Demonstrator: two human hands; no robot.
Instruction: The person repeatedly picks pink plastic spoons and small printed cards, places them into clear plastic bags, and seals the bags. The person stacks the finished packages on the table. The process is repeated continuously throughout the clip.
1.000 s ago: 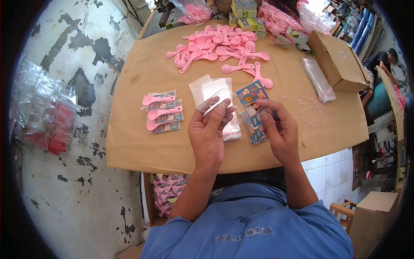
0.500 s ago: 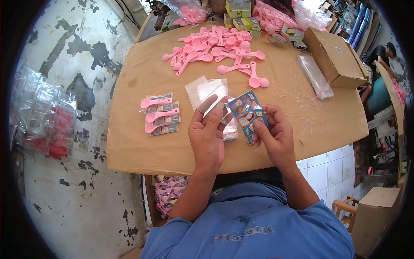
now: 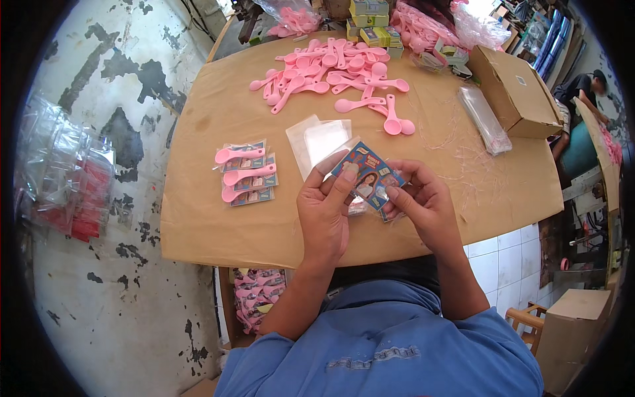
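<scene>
Left hand (image 3: 324, 212) pinching the near-left edge of a printed card (image 3: 370, 177), thumb and forefinger closed on it; right hand (image 3: 423, 208) gripping the card's right side, thumb on its face, fingers curled beneath. Card held tilted just above the bench (image 3: 198, 225), between both hands, with what looks like a clear sleeve about it, though hard to tell through the fingers.

Risk nearest: a thin, slick thing gripped only at its edges. Could slide out of either pinch and drop to the bench edge below, or past it onto the lap. Pressing too hard with the right thumb could crease the card or split the sleeve's seam.

Just beyond the left fingertips, loose clear bags (image 3: 317, 140) lying flat. Light enough to be swept aside or stuck together by a careless reach, so two picked up as one.

Left of the left hand, three finished packs (image 3: 246, 173) stacked loosely, each a pink spoon over a card. Easily nudged out of order by a forearm.

Farther out, a heap of pink spoons (image 3: 337, 76), some touching, some apart. Likely to roll or tangle when one is pulled. Two lone spoons (image 3: 390, 119) lying nearer, beyond the right hand.

Far right, a bundle of clear bags (image 3: 485, 119) beside a cardboard box (image 3: 519, 89), near the bench's edge.
</scene>
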